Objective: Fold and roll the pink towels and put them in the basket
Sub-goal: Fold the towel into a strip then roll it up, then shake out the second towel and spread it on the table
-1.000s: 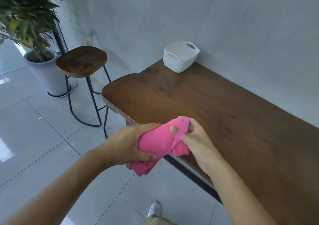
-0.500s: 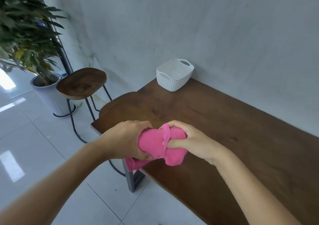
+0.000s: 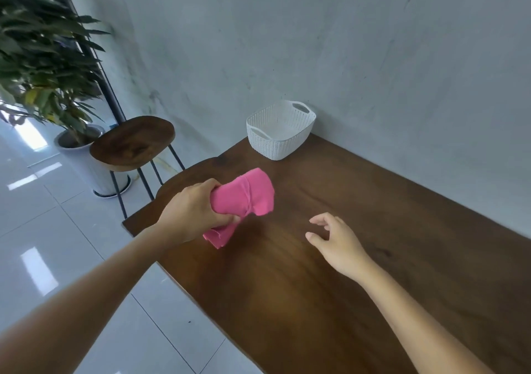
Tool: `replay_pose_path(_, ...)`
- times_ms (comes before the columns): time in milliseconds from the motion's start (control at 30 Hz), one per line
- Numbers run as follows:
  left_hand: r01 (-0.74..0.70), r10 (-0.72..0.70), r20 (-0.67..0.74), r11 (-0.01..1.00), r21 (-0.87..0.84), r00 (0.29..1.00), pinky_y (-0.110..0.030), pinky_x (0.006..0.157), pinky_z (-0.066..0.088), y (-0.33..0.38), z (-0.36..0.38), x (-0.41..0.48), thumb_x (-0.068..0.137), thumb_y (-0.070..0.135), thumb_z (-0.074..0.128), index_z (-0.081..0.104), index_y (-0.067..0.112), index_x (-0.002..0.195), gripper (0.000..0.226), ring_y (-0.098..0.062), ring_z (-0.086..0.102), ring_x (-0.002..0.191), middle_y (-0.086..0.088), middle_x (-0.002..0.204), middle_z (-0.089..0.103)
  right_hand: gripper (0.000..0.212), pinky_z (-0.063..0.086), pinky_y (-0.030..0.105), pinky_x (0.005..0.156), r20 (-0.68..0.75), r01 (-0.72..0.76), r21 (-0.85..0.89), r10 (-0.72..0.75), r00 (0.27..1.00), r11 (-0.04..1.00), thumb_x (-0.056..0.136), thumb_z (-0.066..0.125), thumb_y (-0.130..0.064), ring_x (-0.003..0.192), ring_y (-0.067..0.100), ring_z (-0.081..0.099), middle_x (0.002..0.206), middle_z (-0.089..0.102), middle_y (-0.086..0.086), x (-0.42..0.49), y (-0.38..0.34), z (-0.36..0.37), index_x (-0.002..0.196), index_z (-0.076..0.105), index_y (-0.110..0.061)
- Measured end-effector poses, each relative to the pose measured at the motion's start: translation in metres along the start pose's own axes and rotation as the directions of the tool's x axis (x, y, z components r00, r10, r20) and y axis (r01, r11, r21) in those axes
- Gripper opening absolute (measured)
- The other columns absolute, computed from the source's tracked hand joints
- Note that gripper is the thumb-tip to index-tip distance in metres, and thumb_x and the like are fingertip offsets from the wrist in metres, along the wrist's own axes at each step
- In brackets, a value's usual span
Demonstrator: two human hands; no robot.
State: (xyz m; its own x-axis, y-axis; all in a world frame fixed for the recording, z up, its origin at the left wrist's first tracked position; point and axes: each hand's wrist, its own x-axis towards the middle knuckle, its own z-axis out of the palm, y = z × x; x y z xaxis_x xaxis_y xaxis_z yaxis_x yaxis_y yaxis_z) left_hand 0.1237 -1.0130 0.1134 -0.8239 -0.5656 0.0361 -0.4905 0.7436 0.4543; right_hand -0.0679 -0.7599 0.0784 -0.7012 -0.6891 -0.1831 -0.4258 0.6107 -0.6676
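A rolled pink towel hangs above the near-left part of the brown wooden table, and my left hand grips it round its lower half, fingers curled. A loose end of the cloth hangs below that hand. My right hand hovers over the table to the right of the towel, holding nothing, fingers loosely bent. The white woven basket stands at the table's far corner by the wall; nothing shows inside it.
A wooden stool on black metal legs stands left of the table. Behind it is a potted plant in a white pot. A grey wall runs along the table's far edge. White glossy tiles cover the floor at left.
My right hand has let go of the towel and drawn away to the right. My left hand has carried the rolled towel forward over the table, towards the basket.
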Motion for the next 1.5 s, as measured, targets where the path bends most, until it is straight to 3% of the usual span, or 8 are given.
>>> replay_pose_path(200,0.07,-0.072,-0.053,0.997,-0.031,0.996,-0.026,0.069,0.057,0.003,0.01,0.035,0.07,0.067,0.079,0.053,0.027,0.126,0.074,-0.012,0.063,0.087,0.011,0.101,0.062,0.066,0.021,0.044,0.121,-0.153,-0.164,-0.313,0.12,0.981,0.936,0.1,0.047,-0.055,0.151,0.025,0.017,0.164,0.023,0.002,0.012,0.028,0.019,0.156,0.03,-0.026)
replay_pose_path(367,0.029,-0.03,-0.087,1.0,-0.011,0.996,-0.032,0.072,0.058,0.006,0.008,0.074,0.071,0.069,0.078,0.052,0.026,0.127,0.075,-0.014,0.062,0.088,0.01,0.102,0.062,0.072,0.009,0.043,0.124,-0.184,-0.214,-0.4,0.151,0.971,0.891,0.1,0.03,-0.066,0.155,0.021,0.001,0.169,0.005,0.0,0.011,0.037,0.032,0.161,0.015,-0.031)
replay_pose_path(700,-0.114,0.083,-0.247,0.987,-0.112,0.966,-0.04,0.076,0.048,0.028,-0.021,0.176,0.077,0.059,0.075,0.043,0.025,0.132,0.072,-0.032,0.062,0.099,-0.003,0.115,0.065,0.069,0.006,0.041,0.126,-0.179,-0.305,-0.432,0.251,0.951,0.849,0.102,0.026,-0.062,0.156,0.017,-0.008,0.17,-0.005,-0.005,0.012,0.019,0.034,0.162,0.006,-0.033)
replay_pose_path(900,-0.081,0.066,-0.205,0.995,-0.065,0.977,-0.039,0.069,0.043,0.037,-0.026,0.251,0.08,0.048,0.067,0.045,0.017,0.125,0.059,-0.031,0.055,0.082,-0.006,0.107,0.063,0.067,0.007,0.04,0.127,-0.17,-0.383,-0.46,0.344,0.923,0.801,0.107,0.028,-0.051,0.156,0.021,-0.01,0.17,-0.009,0.001,0.021,0.001,0.037,0.162,0.001,-0.025)
replay_pose_path(1133,-0.068,0.059,-0.138,0.996,-0.061,0.989,-0.04,0.068,0.042,0.046,-0.011,0.31,0.085,0.046,0.062,0.044,0.01,0.116,0.051,-0.036,0.059,0.085,-0.011,0.098,0.058,0.068,0.005,0.04,0.127,-0.188,-0.457,-0.469,0.42,0.888,0.756,0.107,0.026,-0.052,0.156,0.022,-0.011,0.169,-0.013,0.002,0.028,-0.009,0.044,0.162,-0.003,-0.024)
replay_pose_path(1300,-0.073,0.082,-0.081,0.991,0.112,0.993,-0.042,0.08,0.035,0.055,0.005,0.333,0.09,0.051,0.055,0.045,0.01,0.114,0.049,-0.036,0.048,0.115,-0.012,0.094,0.059,0.069,0.008,0.039,0.127,-0.184,-0.493,-0.456,0.463,0.867,0.741,0.107,0.029,-0.051,0.156,0.021,-0.01,0.169,-0.012,0.001,0.033,-0.013,0.045,0.162,-0.001,-0.024)
replay_pose_path(1400,-0.063,0.074,-0.043,0.974,0.215,0.996,-0.041,0.084,0.031,0.045,0.025,0.339,0.092,0.053,0.052,0.043,0.013,0.106,0.043,-0.033,0.046,0.117,-0.012,0.101,0.067,0.069,0.015,0.038,0.125,-0.173,-0.499,-0.473,0.479,0.861,0.727,0.106,0.032,-0.052,0.156,0.02,-0.006,0.17,-0.007,0.001,0.036,-0.016,0.04,0.162,0.005,-0.024)
replay_pose_path(1500,-0.055,0.062,-0.021,0.966,0.252,0.998,-0.04,0.086,0.033,0.037,0.041,0.343,0.091,0.051,0.055,0.047,0.009,0.122,0.052,-0.033,0.048,0.117,-0.012,0.108,0.068,0.069,0.024,0.038,0.122,-0.153,-0.51,-0.492,0.507,0.848,0.706,0.105,0.036,-0.052,0.157,0.02,-0.002,0.17,-0.003,0.0,0.043,-0.02,0.035,0.162,0.009,-0.023)
